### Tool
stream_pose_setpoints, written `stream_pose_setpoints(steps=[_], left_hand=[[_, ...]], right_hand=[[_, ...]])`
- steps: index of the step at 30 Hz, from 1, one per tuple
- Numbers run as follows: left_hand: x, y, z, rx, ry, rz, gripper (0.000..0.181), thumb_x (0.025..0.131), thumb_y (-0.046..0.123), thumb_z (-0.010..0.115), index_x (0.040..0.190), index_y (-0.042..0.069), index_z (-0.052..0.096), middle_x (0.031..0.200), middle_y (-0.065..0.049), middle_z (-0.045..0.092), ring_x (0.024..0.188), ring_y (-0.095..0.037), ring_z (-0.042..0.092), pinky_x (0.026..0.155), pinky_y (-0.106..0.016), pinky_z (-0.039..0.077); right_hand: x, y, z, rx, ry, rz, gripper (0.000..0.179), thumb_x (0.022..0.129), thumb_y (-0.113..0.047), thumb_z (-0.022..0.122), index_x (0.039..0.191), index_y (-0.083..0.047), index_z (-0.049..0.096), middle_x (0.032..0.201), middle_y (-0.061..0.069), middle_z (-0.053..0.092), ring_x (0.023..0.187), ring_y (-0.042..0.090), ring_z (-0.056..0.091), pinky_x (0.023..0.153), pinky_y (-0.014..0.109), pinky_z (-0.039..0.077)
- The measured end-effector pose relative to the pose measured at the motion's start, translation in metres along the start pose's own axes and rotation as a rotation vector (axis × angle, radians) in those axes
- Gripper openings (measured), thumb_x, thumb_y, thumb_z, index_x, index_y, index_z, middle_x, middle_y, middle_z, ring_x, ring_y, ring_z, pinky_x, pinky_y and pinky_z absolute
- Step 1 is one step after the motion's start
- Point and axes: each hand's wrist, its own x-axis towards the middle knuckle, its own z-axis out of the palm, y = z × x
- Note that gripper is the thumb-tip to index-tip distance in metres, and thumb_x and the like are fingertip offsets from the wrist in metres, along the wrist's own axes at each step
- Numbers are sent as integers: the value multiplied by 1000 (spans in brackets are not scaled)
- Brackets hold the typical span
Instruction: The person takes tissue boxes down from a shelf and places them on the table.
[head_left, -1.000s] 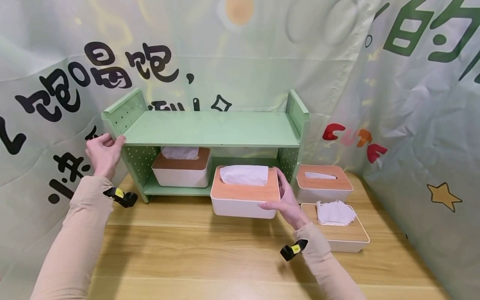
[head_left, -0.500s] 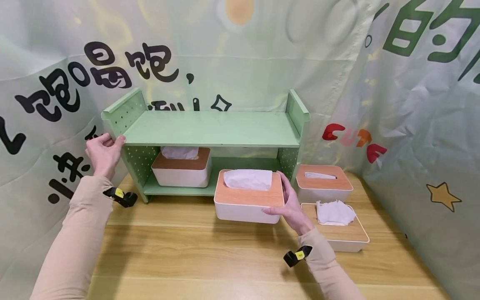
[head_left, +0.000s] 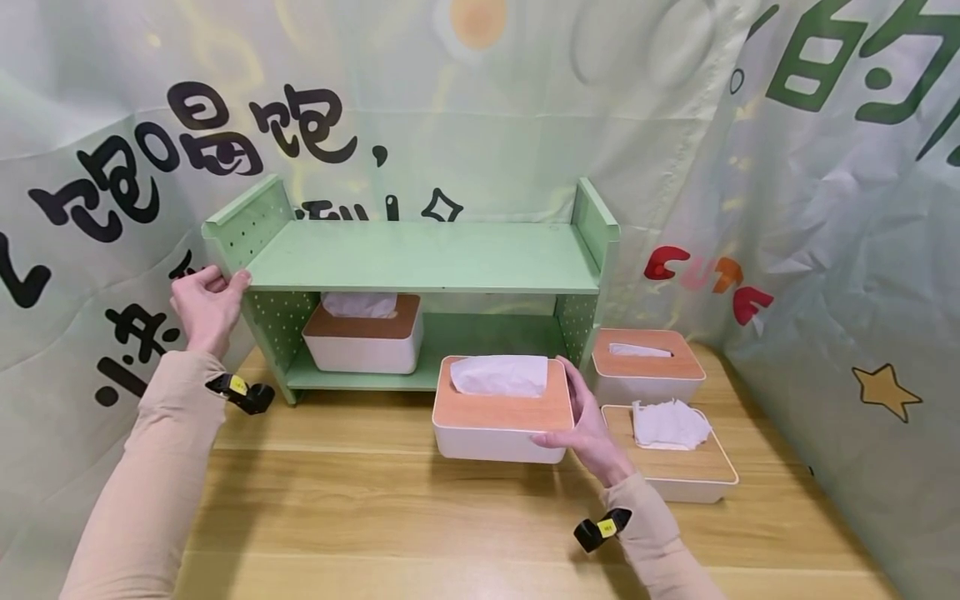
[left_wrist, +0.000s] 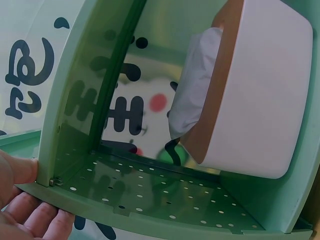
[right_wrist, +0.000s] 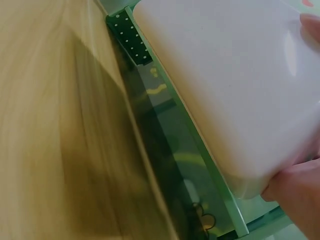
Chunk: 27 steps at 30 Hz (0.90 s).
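While the worktop (head_left: 337, 517) carries the green shelf (head_left: 427, 254), the held tissue box (head_left: 502, 414) hangs above bare wood, just near of the lower tier and left of the near-right box (head_left: 667, 464). The left hand (head_left: 206, 308) grips the shelf's left side; the right hand (head_left: 592, 433) grips the held tissue box's right end. To carry it well, keep it level and clear of its neighbour, the shelf braced. Against 1 second ago, it sits nearer and slightly farther right; the left hand stays put.
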Motion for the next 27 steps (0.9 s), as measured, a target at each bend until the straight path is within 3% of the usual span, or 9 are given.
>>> stream_pose_setpoints(steps=[8,9,12,15,16,19,27], left_hand=[[0,1,0,-5,0,-7,48,93,21,70,138,9,59,55,39,49,63,16,55,65,1,47],[0,1,0,0,2,-11,48,93,21,70,138,10,59,60,37,56,64,16,55,65,1,47],[1,1,1,25,6,-27,48,94,23,70,139,12,58,95,16,77,66,16,55,68,0,48],[1,1,1,47,9,-40,49,94,24,70,140,14,57,130,-8,65,68,16,55,71,0,49],[1,1,2,52,11,-41,49,94,24,70,141,15,57,134,-11,61,68,16,55,71,0,50],[1,1,2,52,14,-39,50,94,25,70,140,15,57,134,-12,61,68,16,55,72,0,50],[1,-1,1,52,15,-11,47,94,24,70,139,13,59,121,-1,68,65,17,55,68,0,49]], right_hand=[[-8,5,-5,7,-14,10,121,62,9,81,161,-13,14,155,10,33,124,8,50,99,24,53],[-9,6,-5,9,-16,12,122,62,9,81,161,-12,13,156,10,32,125,8,50,99,25,53],[-12,7,-7,8,-20,13,124,62,9,82,161,-8,9,157,12,30,125,7,49,99,25,54],[-14,9,-8,17,-19,8,125,62,9,83,161,-7,9,155,8,33,125,6,49,99,24,53],[-14,10,-8,19,-20,2,124,62,8,83,160,-7,9,154,7,34,125,6,50,99,24,53],[-16,13,-10,26,-24,-9,123,62,9,83,160,-8,11,150,1,37,124,5,50,100,24,53],[-21,17,-10,-9,-19,-1,122,62,11,82,160,-6,10,149,-2,39,123,3,52,100,23,53]])
